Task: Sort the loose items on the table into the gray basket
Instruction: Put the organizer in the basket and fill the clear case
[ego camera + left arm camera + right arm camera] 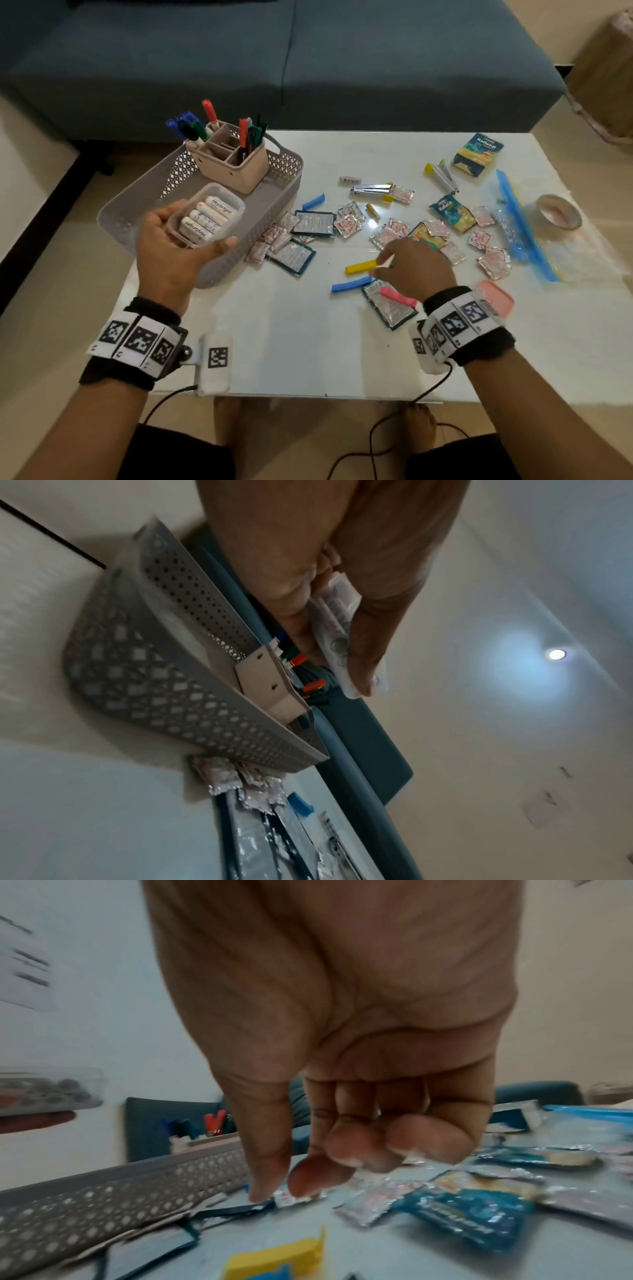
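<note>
While the left hand (178, 240) cups a clear box (207, 214) of white tubes above the gray basket (144, 202), the right hand (416, 265) hovers over the yellow clip (359, 267) on the bench (308, 342), its grip loosely curled, holding nothing.

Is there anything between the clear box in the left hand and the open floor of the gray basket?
Nothing visible. The left hand holds the clear box of white tubes above the gray basket, whose near floor lies bare beneath. The beige pen holder occupies only the far end.
</note>
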The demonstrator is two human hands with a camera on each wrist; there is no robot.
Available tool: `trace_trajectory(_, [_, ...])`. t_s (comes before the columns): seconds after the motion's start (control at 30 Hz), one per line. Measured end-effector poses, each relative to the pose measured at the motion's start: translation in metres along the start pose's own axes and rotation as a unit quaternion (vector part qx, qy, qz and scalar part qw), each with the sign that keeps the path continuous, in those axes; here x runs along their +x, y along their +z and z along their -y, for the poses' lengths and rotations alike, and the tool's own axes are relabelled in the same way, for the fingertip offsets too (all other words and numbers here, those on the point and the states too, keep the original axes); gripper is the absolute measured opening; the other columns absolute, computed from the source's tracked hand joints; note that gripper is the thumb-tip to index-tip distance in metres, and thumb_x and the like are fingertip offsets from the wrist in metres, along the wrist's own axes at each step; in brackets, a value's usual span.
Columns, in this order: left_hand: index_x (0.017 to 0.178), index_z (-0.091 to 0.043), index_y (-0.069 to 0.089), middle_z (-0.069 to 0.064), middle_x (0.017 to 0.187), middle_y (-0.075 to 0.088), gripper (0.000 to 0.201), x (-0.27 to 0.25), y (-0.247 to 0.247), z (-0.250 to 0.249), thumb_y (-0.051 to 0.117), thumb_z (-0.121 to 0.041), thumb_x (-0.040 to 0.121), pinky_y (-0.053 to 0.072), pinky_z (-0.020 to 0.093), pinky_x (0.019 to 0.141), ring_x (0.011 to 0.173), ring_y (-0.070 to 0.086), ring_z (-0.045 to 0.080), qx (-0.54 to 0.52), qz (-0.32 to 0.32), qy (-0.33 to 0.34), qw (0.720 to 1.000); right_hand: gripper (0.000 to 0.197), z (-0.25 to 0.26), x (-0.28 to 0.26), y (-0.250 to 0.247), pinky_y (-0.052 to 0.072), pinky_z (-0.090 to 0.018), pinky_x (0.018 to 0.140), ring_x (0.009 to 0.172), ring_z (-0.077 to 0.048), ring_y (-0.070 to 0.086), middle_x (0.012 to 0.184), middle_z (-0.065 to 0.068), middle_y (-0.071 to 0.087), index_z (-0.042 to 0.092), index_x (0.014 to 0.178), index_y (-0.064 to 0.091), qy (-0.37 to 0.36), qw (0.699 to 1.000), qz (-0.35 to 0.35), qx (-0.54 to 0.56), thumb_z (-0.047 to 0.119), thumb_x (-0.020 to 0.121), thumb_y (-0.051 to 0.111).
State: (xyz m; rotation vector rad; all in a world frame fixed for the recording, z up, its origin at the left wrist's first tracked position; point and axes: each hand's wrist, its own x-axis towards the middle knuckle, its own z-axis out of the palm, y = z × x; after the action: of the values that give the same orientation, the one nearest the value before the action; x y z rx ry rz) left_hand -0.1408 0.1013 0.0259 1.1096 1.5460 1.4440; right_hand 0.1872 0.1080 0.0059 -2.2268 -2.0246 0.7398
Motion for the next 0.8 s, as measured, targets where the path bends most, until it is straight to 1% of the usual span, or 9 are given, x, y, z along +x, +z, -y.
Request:
trace_trajectory(0.07, [0.126,-0.001,0.048,0.011,0.120,0.067,0.090,0.003,-0.011,0.005,0.092,-0.011,0.048,0.058,0.046,0.088,0.106,0.069,0.022,0.001,-0.009,-0.005,1.000,0.027,0.023,0.002,0.013,0.051,-0.036,0.089,0.104,-0.019,0.059,0.108,0.001,0.065,0.025,0.107,0.065,-0.045,0.999,0.010,0.017,0.043,0.087,0.069])
trace_trajectory(0.13, [0.126,0.002,0.050,0.013,0.119,0.068,0.091,0.005,-0.017,0.010,0.094,-0.013,0.048,0.058,0.051,0.087,0.105,0.070,0.026,0.013,0.000,-0.011,1.000,0.040,0.047,0.010,0.029,0.046,-0.041,0.098,0.121,-0.023,0.051,0.128,-0.003,0.059,0.025,0.126,0.059,-0.102,0.995,0.018,-0.003,0.045,0.091,0.063])
trace_trajectory(0.23, [0.126,0.003,0.050,0.014,0.118,0.068,0.087,0.008,-0.022,0.018,0.093,-0.007,0.051,0.058,0.052,0.087,0.105,0.070,0.026,0.028,0.004,-0.016,0.999,0.063,0.082,0.025,0.052,0.031,-0.051,0.113,0.144,-0.034,0.026,0.159,-0.007,0.027,0.026,0.149,0.037,-0.145,0.987,0.022,-0.058,0.051,0.093,0.055])
trace_trajectory(0.3, [0.124,0.002,0.050,0.013,0.116,0.068,0.086,0.009,-0.020,0.021,0.093,-0.008,0.050,0.059,0.048,0.086,0.104,0.070,0.024,0.033,0.018,-0.006,0.999,0.075,0.096,0.035,0.063,0.023,-0.056,0.116,0.149,-0.039,0.012,0.164,-0.010,0.008,0.028,0.154,0.025,-0.127,0.987,0.046,-0.089,0.058,0.091,0.053])
trace_trajectory(0.4, [0.122,-0.004,0.050,0.004,0.111,0.069,0.085,0.008,-0.007,0.018,0.090,-0.011,0.048,0.060,0.030,0.082,0.103,0.070,0.019,0.019,0.022,0.000,1.000,0.087,0.100,0.040,0.075,0.018,-0.058,0.116,0.149,-0.044,0.000,0.164,-0.012,-0.007,0.033,0.156,0.010,-0.120,0.974,0.101,-0.163,0.066,0.087,0.053])
trace_trajectory(0.53, [0.120,-0.001,0.051,0.011,0.117,0.068,0.088,0.005,0.007,0.021,0.092,-0.014,0.044,0.058,0.037,0.085,0.105,0.069,0.023,0.006,0.064,0.001,0.998,0.082,0.089,0.029,0.072,0.021,-0.058,0.116,0.149,-0.043,0.001,0.164,-0.011,-0.007,0.043,0.154,0.011,-0.155,0.958,0.121,-0.208,0.069,0.086,0.051])
trace_trajectory(0.63, [0.110,-0.014,0.052,0.011,0.116,0.067,0.077,-0.004,0.020,0.020,0.090,-0.009,0.043,0.058,0.033,0.082,0.102,0.069,0.018,0.018,0.087,0.004,0.996,0.078,0.070,0.018,0.067,0.023,-0.059,0.115,0.149,-0.042,0.003,0.165,-0.010,-0.004,0.048,0.152,0.013,-0.184,0.947,0.129,-0.228,0.071,0.086,0.048])
trace_trajectory(0.7, [0.108,-0.016,0.052,0.011,0.115,0.068,0.076,-0.011,0.030,0.018,0.090,-0.008,0.043,0.059,0.031,0.079,0.101,0.069,0.019,0.026,0.099,0.014,0.995,0.076,0.055,0.013,0.063,0.022,-0.060,0.115,0.149,-0.043,0.004,0.165,-0.009,-0.002,0.049,0.151,0.015,-0.192,0.945,0.129,-0.232,0.072,0.086,0.047])
trace_trajectory(0.8, [0.112,-0.012,0.051,0.011,0.115,0.068,0.081,-0.017,0.045,0.018,0.091,-0.010,0.042,0.060,0.042,0.079,0.103,0.069,0.026,0.023,0.111,0.015,0.993,0.074,0.035,0.005,0.054,0.021,-0.059,0.116,0.148,-0.043,0.006,0.165,-0.008,0.000,0.050,0.150,0.019,-0.193,0.944,0.131,-0.233,0.073,0.086,0.045])
